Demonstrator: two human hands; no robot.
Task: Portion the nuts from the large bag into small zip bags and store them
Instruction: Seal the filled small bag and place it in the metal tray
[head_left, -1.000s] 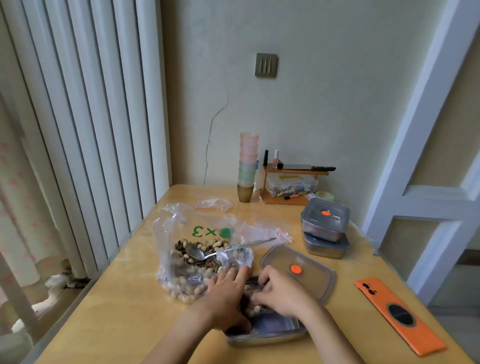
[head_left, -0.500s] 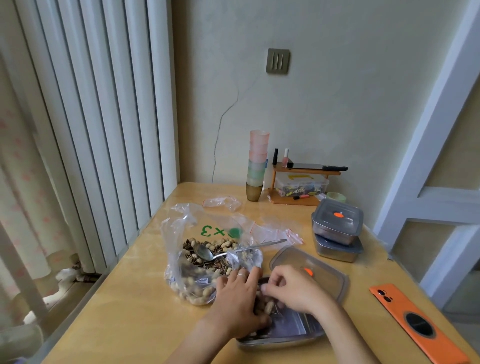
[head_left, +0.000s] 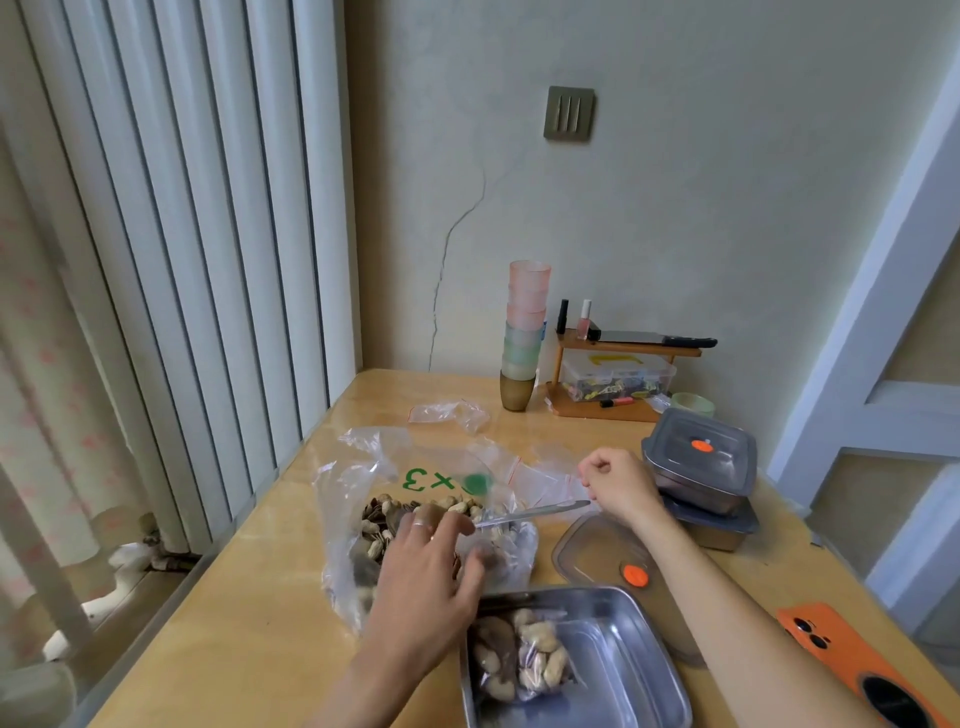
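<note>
The large clear bag (head_left: 363, 519) with green print lies open on the wooden table, holding peanuts and dark seeds. A metal spoon (head_left: 535, 514) rests in its mouth. My left hand (head_left: 431, 577) lies over the bag with its fingers stretched toward the spoon. A small filled zip bag (head_left: 519, 660) lies in the steel tray (head_left: 628, 644) at the front. My right hand (head_left: 621, 480) is curled further back, pinching the edge of an empty small zip bag (head_left: 545, 473).
A clear lid with an orange dot (head_left: 592, 551) lies beside the tray. Two lidded steel containers (head_left: 701, 467) are stacked at the right. An orange phone (head_left: 852, 660), stacked cups (head_left: 524, 332), a wooden shelf (head_left: 613, 410) and another empty zip bag (head_left: 452, 413) are also on the table.
Both hands have left the filled small bag in the tray. The left hand moved up onto the large bag; the right hand moved back to the empty zip bag.
</note>
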